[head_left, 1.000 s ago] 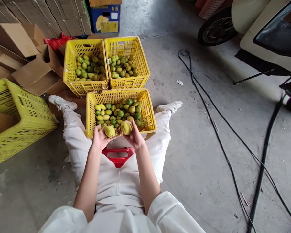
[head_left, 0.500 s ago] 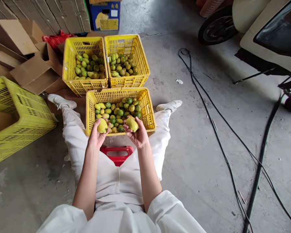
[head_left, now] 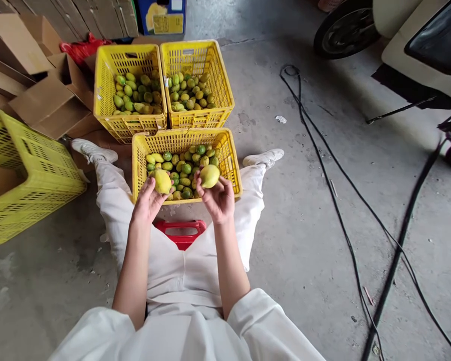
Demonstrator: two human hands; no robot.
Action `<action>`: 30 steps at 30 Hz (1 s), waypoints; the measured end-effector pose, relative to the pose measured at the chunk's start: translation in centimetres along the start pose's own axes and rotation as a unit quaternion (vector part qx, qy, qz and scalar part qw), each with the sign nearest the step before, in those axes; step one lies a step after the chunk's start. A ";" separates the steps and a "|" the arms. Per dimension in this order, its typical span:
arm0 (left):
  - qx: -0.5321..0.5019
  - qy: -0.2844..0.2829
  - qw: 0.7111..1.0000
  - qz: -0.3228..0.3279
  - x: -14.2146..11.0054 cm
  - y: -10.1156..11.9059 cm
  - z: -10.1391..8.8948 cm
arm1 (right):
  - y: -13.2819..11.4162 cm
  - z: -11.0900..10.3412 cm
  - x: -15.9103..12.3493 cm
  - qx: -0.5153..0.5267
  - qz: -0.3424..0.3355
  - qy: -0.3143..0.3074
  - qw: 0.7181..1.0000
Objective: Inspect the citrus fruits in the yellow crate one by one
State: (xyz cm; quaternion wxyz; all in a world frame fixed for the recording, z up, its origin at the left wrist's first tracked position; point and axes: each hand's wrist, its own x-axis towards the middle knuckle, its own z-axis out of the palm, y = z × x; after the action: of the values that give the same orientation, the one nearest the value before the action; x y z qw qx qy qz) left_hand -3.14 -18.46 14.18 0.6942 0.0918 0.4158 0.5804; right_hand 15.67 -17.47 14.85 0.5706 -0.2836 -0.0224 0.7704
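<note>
My left hand (head_left: pixel 149 200) holds a yellow lemon (head_left: pixel 162 181) between thumb and fingers. A second yellow lemon (head_left: pixel 209 176), slightly greenish at one end, rests in the fingers of my right hand (head_left: pixel 218 199). Both hands are raised over the near rim of a yellow plastic crate (head_left: pixel 233 168) standing between my legs. Inside that crate lie several green and yellow lemons (head_left: pixel 187 169), partly hidden behind my hands and the held fruit.
Two more yellow crates, the left one (head_left: pixel 101 85) and the right one (head_left: pixel 223 80), hold greenish lemons behind. An upright yellow-green crate (head_left: pixel 48 170) and cardboard boxes (head_left: pixel 45 100) are at left. Black cables (head_left: pixel 398 250) cross the floor near a vehicle (head_left: pixel 428 45). A red seat (head_left: pixel 184 241) is beneath me.
Both held lemons have come up and turned in my fingers, and the right hand has opened out more beneath its lemon. The view has tilted slightly downward.
</note>
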 end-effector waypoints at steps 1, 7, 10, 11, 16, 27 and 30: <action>0.004 -0.004 1.000 0.008 -0.2 0.4 0.2 | -0.2 0.3 -0.2 -0.004 -0.023 -0.005 1.000; 0.023 -0.020 0.999 0.022 -1.0 1.2 1.1 | -0.7 -0.2 -0.6 -0.034 -0.043 -0.003 0.999; 0.036 -0.021 0.999 0.012 -0.7 0.8 0.9 | -0.6 -0.6 -0.5 -0.116 -0.029 0.013 0.993; 0.044 -0.028 0.999 0.009 -0.6 0.7 0.8 | -0.6 -0.6 -0.6 -0.158 -0.033 0.024 0.987; 0.114 -0.081 0.990 0.025 0.0 0.9 0.9 | -1.0 -0.2 -0.7 -0.230 -0.066 0.044 0.970; 0.119 -0.093 0.987 0.048 0.4 2.6 3.2 | -1.6 0.1 -1.0 -0.141 -0.089 -0.015 0.986; 0.095 -0.069 0.992 0.039 -0.1 1.7 2.3 | -1.4 0.1 -1.1 -0.135 -0.071 -0.017 0.988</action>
State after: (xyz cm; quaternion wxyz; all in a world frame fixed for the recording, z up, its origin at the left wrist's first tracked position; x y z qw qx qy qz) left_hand -2.73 -17.19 16.72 0.6858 0.2134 0.4166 0.5573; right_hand 17.00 -17.93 15.88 0.5800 -0.3421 -0.1558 0.7227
